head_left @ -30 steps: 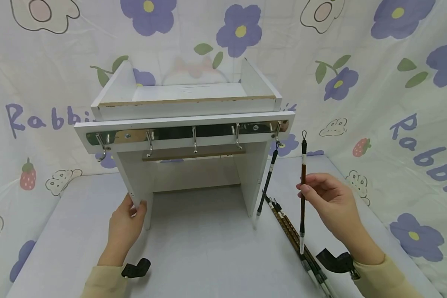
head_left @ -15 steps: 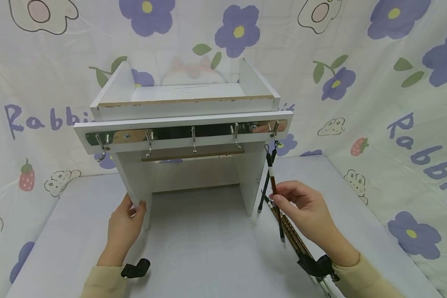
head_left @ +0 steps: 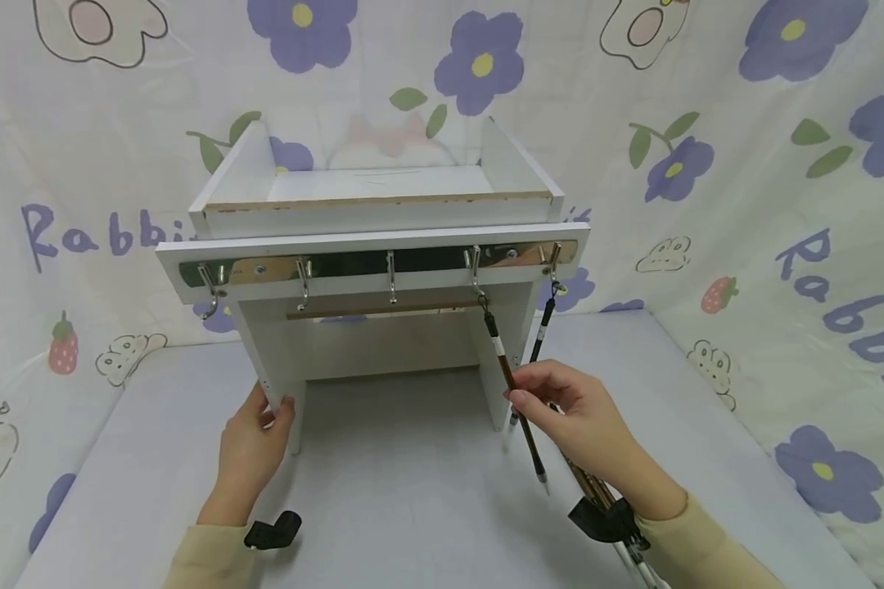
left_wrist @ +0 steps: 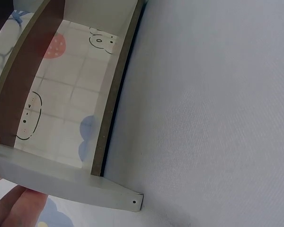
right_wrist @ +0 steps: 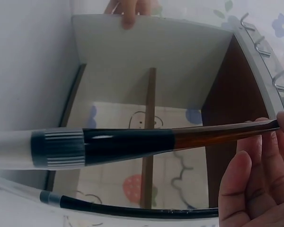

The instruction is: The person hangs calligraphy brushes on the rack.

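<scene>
My right hand (head_left: 582, 417) pinches a brown-handled calligraphy brush (head_left: 530, 442) between thumb and fingers, its white tip pointing down. The brush's cord loop is at the lower tip of the second hook (head_left: 475, 270) from the right; whether it is around the hook I cannot tell. Behind that hand, a black calligraphy brush (head_left: 542, 323) hangs from the rightmost hook (head_left: 555, 263). With thumb and fingers, my left hand (head_left: 250, 450) grips the left side panel of the white shelf (head_left: 376, 233). The right wrist view shows the held brush (right_wrist: 128, 144) close up.
Several more brushes (head_left: 597, 487) lie on the white tabletop (head_left: 398, 491), partly hidden under my right wrist. Three hooks further left on the metal strip (head_left: 346, 263) bear nothing. A flower-patterned curtain (head_left: 744, 270) stands behind and beside the shelf.
My right hand has carried the brown brush leftward, past the hanging black brush, bringing its loop up to the second hook from the right. My left hand keeps its grip on the shelf.
</scene>
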A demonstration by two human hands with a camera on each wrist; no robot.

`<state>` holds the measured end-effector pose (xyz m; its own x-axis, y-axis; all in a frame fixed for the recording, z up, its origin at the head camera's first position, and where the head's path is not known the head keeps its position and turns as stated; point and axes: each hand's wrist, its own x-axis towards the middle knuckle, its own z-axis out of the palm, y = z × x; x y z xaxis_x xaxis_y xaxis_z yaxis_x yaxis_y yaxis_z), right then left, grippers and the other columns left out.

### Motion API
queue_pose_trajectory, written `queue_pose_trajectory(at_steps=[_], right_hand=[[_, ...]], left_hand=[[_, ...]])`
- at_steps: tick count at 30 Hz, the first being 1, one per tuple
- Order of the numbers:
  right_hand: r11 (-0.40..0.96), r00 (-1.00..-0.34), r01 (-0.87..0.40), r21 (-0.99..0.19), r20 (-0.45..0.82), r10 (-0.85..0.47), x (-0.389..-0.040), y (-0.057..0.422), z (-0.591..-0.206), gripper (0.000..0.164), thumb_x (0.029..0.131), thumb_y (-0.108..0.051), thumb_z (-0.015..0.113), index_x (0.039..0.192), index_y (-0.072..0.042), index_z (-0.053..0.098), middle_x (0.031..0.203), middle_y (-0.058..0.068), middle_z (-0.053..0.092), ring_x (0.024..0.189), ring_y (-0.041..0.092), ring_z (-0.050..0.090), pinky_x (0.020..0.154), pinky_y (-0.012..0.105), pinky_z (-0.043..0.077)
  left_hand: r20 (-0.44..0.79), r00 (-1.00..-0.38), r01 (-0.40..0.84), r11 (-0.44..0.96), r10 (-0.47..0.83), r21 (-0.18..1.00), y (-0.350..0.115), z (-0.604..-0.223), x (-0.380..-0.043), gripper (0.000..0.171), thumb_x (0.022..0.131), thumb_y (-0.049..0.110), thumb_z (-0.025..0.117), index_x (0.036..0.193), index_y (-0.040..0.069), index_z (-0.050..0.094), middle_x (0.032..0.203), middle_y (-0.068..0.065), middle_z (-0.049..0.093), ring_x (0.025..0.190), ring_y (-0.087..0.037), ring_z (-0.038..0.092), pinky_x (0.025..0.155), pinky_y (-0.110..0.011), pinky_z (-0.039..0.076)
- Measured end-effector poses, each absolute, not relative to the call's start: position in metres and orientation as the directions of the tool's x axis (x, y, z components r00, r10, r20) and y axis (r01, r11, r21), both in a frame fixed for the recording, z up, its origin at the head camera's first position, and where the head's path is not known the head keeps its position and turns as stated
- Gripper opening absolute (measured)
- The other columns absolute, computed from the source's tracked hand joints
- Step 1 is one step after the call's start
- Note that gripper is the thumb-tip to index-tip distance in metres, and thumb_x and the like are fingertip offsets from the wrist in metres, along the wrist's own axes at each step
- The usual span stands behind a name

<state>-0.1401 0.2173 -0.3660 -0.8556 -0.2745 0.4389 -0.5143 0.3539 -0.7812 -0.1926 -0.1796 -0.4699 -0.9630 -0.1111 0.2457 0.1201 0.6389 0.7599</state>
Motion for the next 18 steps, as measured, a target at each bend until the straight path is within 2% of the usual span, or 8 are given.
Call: queue_pose_trajectory(at_steps=[18], right_hand=[[0.291,-0.856,-0.507,-0.811,0.434,-0.282,-0.1454,0.2171,-0.3622,0.014,0.093,-0.005,0.064,0.105,-0.010,0.066,0.094,0.000,0.069,0.082,0.020,0.066,0.067,0.028,0.054]], left_hand=[[0.267,-0.957,0.133,0.643,-0.116,0.754,-0.1778,-0.4689,-0.1922,0.047,0.100,0.034,0.048,0.143,0.014,0.045,0.139,-0.015,0.052,0.109,-0.043,0.061,0.077,-0.054,0.054]])
